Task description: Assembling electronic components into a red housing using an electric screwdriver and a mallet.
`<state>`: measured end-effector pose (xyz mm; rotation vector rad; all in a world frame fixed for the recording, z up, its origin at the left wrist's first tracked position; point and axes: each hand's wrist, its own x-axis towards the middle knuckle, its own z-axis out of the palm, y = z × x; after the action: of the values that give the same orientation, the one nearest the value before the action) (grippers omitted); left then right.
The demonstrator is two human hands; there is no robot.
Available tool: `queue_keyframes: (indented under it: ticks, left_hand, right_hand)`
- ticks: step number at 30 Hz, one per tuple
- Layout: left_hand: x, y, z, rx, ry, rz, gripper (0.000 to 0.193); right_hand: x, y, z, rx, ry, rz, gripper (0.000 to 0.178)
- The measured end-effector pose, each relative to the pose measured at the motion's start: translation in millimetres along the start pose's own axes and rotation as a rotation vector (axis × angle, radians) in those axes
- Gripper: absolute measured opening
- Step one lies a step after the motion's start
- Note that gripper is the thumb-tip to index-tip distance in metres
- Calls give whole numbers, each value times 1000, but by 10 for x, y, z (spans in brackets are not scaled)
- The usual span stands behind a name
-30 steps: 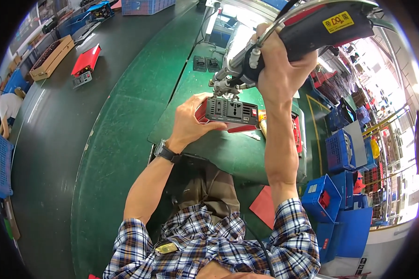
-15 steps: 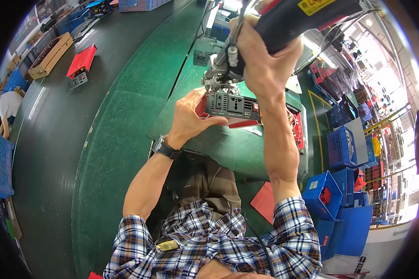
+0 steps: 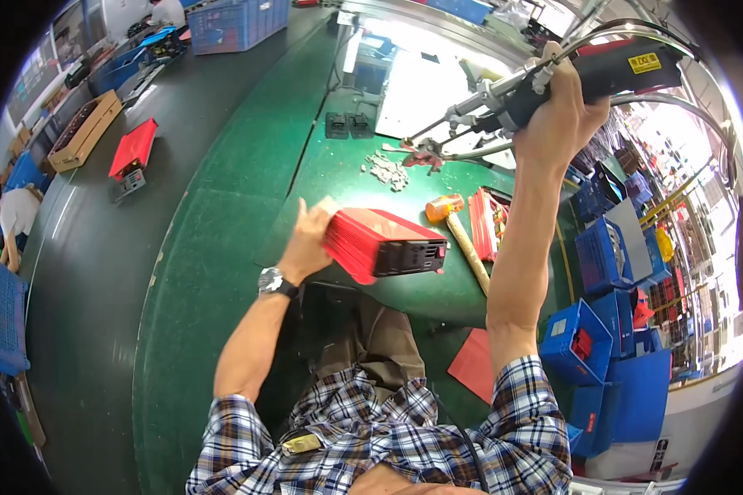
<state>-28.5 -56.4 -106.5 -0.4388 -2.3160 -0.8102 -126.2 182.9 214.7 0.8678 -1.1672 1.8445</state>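
Observation:
My left hand (image 3: 307,241) grips one end of a red metal-cased power inverter (image 3: 388,227), its fingers at the far left edge. The case is tilted above the green bench, and its black end panel faces right and toward me. Off to the upper right, my right hand (image 3: 556,120) is wrapped round a black automatic screwdriver (image 3: 615,73) with a metal nose and hoses. Its tip hangs over the bench, apart from the inverter. Small loose pieces (image 3: 388,171), too small to tell, lie in a pile near the tip.
An orange-headed mallet (image 3: 445,208) lies right of the inverter, beside an open red case (image 3: 489,224) with parts inside. Two black panels (image 3: 348,125) lie farther back. Left runs a dark belt with another red unit (image 3: 134,150). Blue bins (image 3: 578,342) stand at right.
The screwdriver has moved up and right, away from the inverter. My left hand has turned the inverter, swinging its end panel to the right, and lowered it. The mallet now shows.

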Motion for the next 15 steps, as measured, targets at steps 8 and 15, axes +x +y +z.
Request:
queue_keyframes:
  ticks: [8, 15]
  left_hand:
    - [843, 1020, -940, 158, -291, 381, 78]
    - [1019, 1210, -506, 314, -334, 159, 90]
  right_hand:
    - [-245, 25, -428, -237, 14, 81, 22]
    - [-497, -134, -277, -225, -72, 159, 10]
